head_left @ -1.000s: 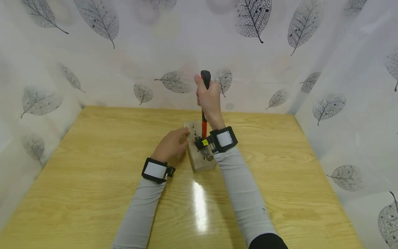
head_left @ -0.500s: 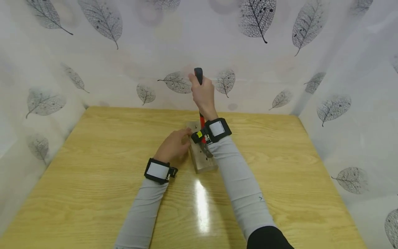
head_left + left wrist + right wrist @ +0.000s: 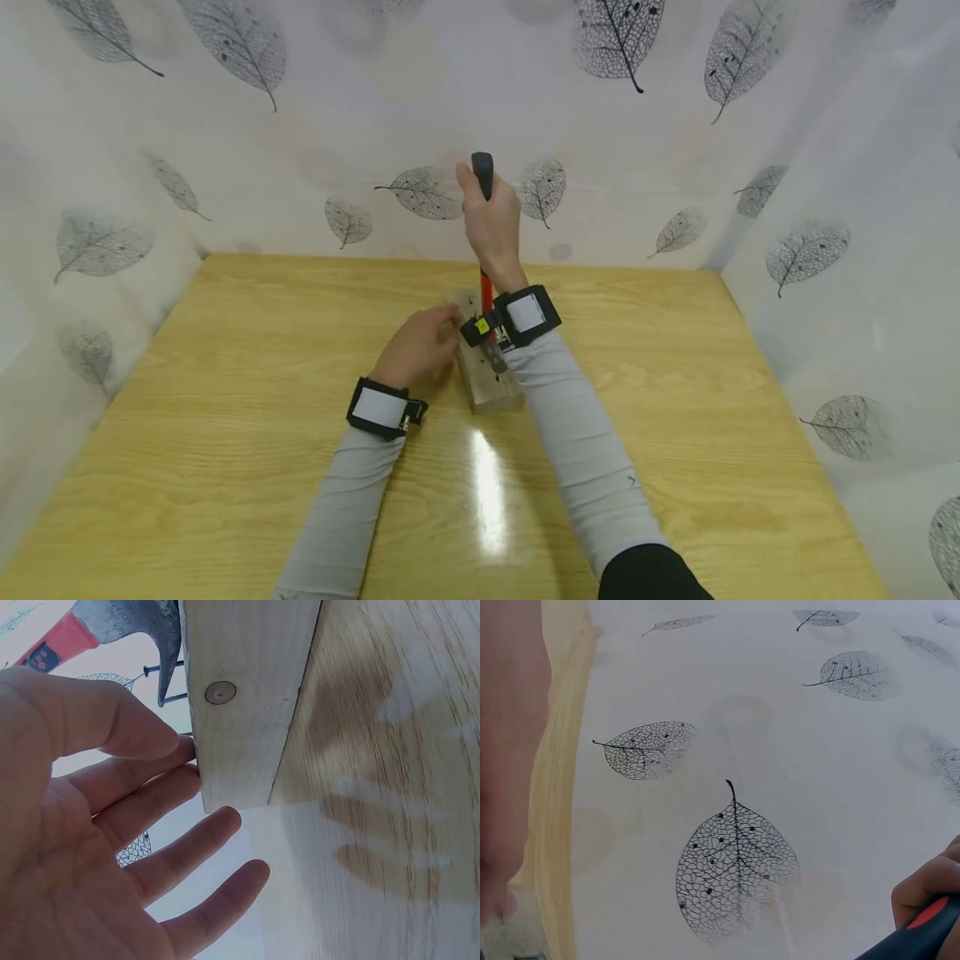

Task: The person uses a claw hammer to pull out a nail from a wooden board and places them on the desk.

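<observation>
Down at the bottom edge, closest to me, come my grey sleeves [image 3: 585, 450], with black cloth [image 3: 651, 573] over the right one, and black wristbands [image 3: 378, 407] with white patches. A bright streak of glare lies on the wood-grain table [image 3: 262, 350], lower centre. Now up to the middle: there's the wooden block [image 3: 487, 387], lying on the table, and my left hand [image 3: 416, 346] is right at its left side, fingers spread and fairly straight, a couple of fingertips against the edge. The left wrist view catches a round knot [image 3: 221, 692] in the block's side, and thin nails [image 3: 177, 697] poking out just beside the claw [image 3: 154, 645]; whether the claw has hold of one, I can't tell. The hammer [image 3: 486, 292] has its head down over the block, partly behind my right wristband, its red-and-black handle rising toward the upper centre. And up there is my right hand [image 3: 491, 221], fingers wrapped firmly round the grip, thumb up along it, black end sticking out above. Furthest off, across the top, hangs pale cloth [image 3: 420, 100] printed with dark, veined leaves.
</observation>
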`<state>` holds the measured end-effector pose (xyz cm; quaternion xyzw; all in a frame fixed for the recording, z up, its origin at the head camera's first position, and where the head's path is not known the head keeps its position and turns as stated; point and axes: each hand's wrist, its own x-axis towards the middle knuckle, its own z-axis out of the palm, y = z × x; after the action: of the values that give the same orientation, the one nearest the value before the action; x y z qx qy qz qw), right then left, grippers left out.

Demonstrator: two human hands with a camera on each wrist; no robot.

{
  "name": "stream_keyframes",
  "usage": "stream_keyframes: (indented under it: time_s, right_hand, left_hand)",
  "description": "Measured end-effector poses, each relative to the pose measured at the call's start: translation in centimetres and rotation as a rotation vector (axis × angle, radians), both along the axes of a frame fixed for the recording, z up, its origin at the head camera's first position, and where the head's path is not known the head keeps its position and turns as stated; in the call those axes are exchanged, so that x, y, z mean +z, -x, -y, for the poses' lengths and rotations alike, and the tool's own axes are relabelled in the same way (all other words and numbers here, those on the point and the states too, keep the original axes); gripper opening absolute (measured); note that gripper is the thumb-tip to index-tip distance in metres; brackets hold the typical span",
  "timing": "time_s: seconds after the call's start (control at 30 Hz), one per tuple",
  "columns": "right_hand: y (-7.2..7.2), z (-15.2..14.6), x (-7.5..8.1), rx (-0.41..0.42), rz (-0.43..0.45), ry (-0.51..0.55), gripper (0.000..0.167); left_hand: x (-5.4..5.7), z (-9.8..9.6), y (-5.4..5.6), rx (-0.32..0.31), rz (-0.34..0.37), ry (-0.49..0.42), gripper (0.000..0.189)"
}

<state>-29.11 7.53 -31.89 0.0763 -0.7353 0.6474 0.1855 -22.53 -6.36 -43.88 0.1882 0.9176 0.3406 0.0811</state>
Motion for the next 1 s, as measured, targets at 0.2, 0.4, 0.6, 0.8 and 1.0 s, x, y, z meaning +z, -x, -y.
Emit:
stream_keyframes:
  time_s: [0.2,0.4,0.6,0.8,1.0]
  right_hand:
    - [-2.8,-1.0,-0.1,-0.035,-0.119,0.046,0.042]
    - [-5.4,-1.3,-0.2,-0.036,-0.251,0.126,0.039]
    - [-6.7,-1.5,-0.3,-0.018,-0.348,0.194,0.039]
    - [-7.5,-2.5,-0.6,-0.008,-0.365,0.277,0.038]
    - [-9.0,-4.0,0.0,0.097,-0.477,0.437,0.036]
  left_hand:
    - [-0.2,-0.1,-0.1,0.005,-0.009,0.004,0.042]
    - [0.0,-0.3,0.0,-0.004,-0.04,0.004,0.038]
    - [0.4,-0.5,0.3,-0.021,-0.099,0.011,0.029]
    - [0.2,-0.6,0.1,-0.013,-0.077,0.007,0.034]
    - [0.2,-0.4,0.1,0.008,-0.089,0.018,0.03]
